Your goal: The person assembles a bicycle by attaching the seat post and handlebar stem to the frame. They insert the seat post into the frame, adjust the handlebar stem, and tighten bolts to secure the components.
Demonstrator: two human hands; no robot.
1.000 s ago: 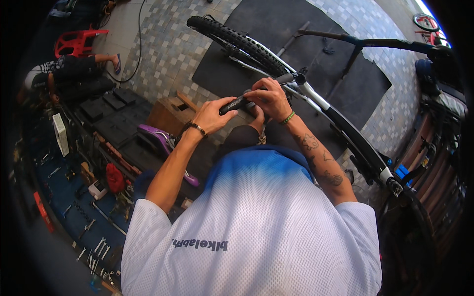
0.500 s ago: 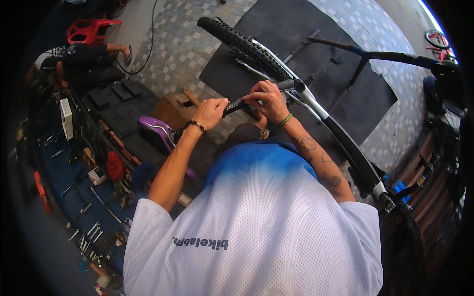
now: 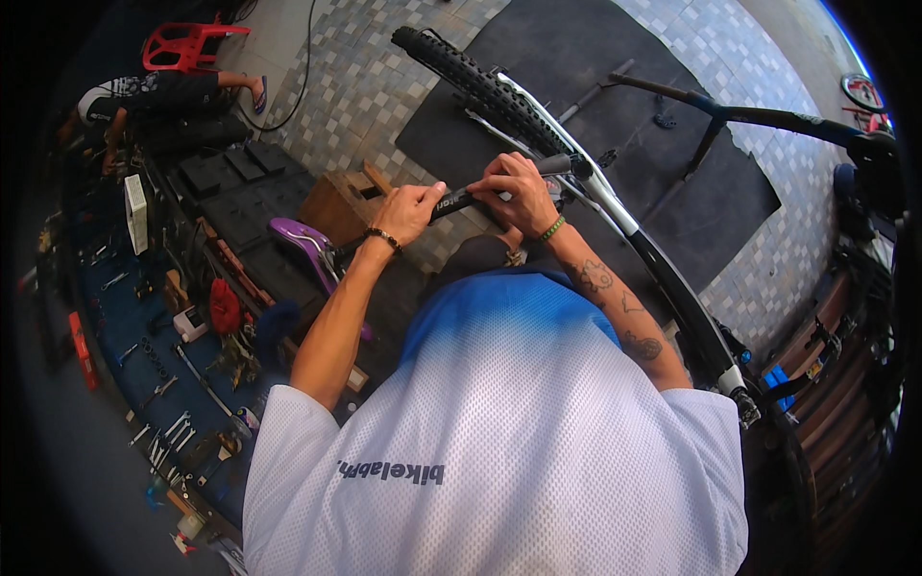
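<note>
Your left hand (image 3: pixel 411 211) and right hand (image 3: pixel 521 190) are both closed around the black handlebar grip (image 3: pixel 459 201), which runs left-right, tilting up rightward.

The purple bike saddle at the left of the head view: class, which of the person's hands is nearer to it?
Left. The left hand, gripping the black handlebar, sits just up and right of the purple saddle. The right hand grips farther right.

Single fisheye view from head height, looking steeply down and forward over white-jerseyed shoulders. Close to both hands at 12 o'clock centre; bicycle frame (image 3: pixel 663 278) running toward 4 o'clock; tool bench (image 3: pixel 144 365) at 9 o'clock. Rim dark, edges curved.
</note>
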